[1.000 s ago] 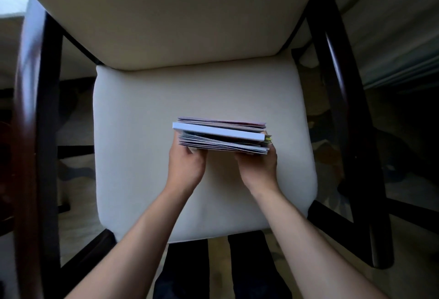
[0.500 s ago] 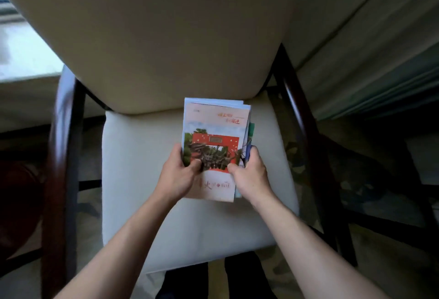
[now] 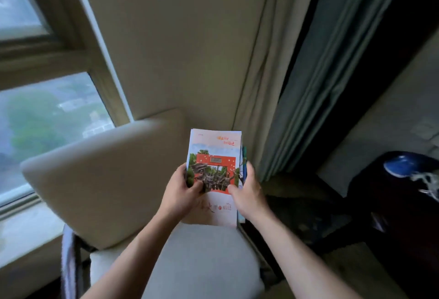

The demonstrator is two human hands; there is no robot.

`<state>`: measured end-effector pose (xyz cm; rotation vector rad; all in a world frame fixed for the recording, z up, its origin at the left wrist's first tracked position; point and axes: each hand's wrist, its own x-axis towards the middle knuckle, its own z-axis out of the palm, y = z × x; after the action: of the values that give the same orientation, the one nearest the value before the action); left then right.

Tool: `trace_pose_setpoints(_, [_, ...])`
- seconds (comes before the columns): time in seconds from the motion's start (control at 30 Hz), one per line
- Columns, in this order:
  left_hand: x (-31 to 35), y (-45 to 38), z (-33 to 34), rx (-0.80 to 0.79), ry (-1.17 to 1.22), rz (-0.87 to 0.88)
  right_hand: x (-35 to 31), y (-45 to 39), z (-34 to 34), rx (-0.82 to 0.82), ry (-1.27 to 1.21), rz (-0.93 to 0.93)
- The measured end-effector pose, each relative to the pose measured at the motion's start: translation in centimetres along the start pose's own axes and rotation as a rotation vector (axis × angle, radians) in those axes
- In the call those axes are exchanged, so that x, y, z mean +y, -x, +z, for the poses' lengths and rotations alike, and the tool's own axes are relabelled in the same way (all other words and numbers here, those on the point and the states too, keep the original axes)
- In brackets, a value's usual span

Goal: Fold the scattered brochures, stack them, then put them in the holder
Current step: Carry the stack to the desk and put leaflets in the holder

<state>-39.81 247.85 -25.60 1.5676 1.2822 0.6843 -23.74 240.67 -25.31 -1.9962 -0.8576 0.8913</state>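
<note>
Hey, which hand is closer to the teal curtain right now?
Right. The right hand grips the brochure stack on its curtain-side edge, just short of the teal curtain. The left hand holds the stack's far edge, farther from it.

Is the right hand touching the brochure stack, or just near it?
Touching. The head view shows the right hand gripping the brochure stack at its right edge, thumb on the cover.

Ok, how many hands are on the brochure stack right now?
2. The left hand grips the brochure stack at its left edge, the right hand at its right edge, above the chair seat.
</note>
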Motion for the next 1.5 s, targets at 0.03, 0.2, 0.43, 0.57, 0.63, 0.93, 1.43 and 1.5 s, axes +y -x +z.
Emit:
trace_pose_setpoints(0.03, [2.1, 0.3, 0.7, -0.013, -0.012, 0.065, -0.7, 0.7, -2.1, 0.039, -0.009, -0.020])
trace_pose_setpoints(0.2, [11.8, 3.2, 7.7, -0.129, -0.037, 0.311, -0.7, 4.4, -14.0, 0.233, -0.068, -0.062])
trace_pose_setpoints(0.43, [18.8, 14.3, 24.3, -0.392, -0.025, 0.420, 9.1, 14.7, -31.0, 0.503, -0.074, -0.011])
trace_pose_setpoints(0.57, [20.4, 21.7, 34.0, -0.546, -0.041, 0.466, 16.6, 21.2, -38.5, 0.626, -0.098, 0.085])
trace_pose_setpoints(0.63, [21.0, 24.6, 37.5, -0.630, -0.078, 0.469, 19.5, 24.0, -40.8, 0.663, -0.123, 0.145])
trace_pose_setpoints(0.93, [25.0, 29.0, 49.9, -0.822, -0.241, 0.492, 26.7, 27.6, -49.9, 0.765, -0.177, 0.281])
trace_pose_setpoints(1.43, [26.0, 16.3, 67.0, -0.897, -0.358, 0.332, 35.2, 10.7, -59.5, 0.680, -0.250, 0.443])
trace_pose_setpoints(1.5, [25.4, 15.6, 68.7, -0.908, -0.401, 0.309, 36.8, 9.5, -59.6, 0.676, -0.260, 0.491])
